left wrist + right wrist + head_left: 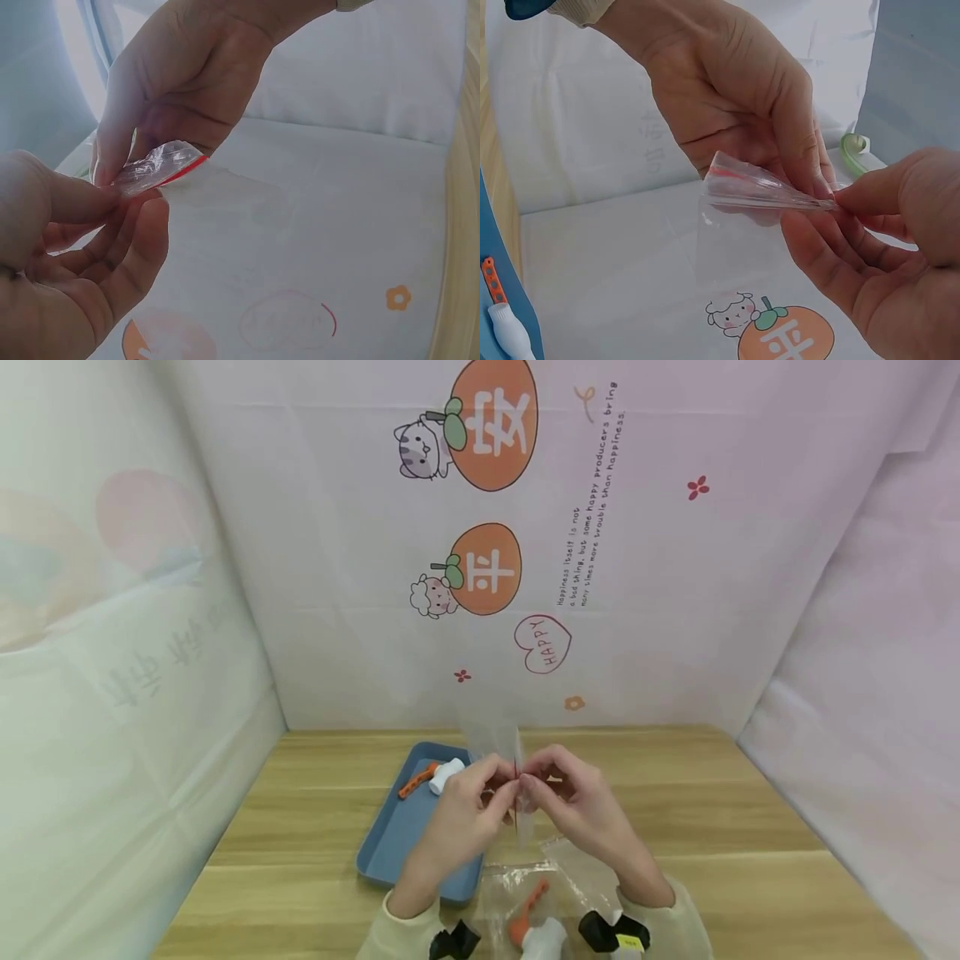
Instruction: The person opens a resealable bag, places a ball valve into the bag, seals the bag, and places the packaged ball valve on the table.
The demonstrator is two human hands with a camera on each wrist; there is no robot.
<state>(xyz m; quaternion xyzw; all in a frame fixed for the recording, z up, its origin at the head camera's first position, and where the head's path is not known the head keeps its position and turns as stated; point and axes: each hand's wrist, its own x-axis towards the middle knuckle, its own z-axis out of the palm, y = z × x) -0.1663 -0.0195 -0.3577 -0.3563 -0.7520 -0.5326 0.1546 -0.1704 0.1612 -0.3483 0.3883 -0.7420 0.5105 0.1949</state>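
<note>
Left hand [471,803]: fingers bent, thumb and fingertips pinching the striped edge of the clear bag.
Right hand [588,803]: pinching the same edge, its fingertips close beside the left hand's.
Clear bag [735,180]: held between both hands, above the bench [712,793]; no contents show in it.
Red strip [180,172]: along the pinched edge; the mouth seems to be what is being worked on, though whether it is parted cannot be told.
Loose film [592,881]: clear, on the bench near the right wrist.
Near piece [543,941]: orange and white, amid clear film; inside or beneath it, I cannot tell. Probably left to deal with.
Blue tray [408,831]: partly behind the left hand.
Tray piece [447,777]: orange and white, lying in the tray, apparently unwrapped; this part looks done.
</note>
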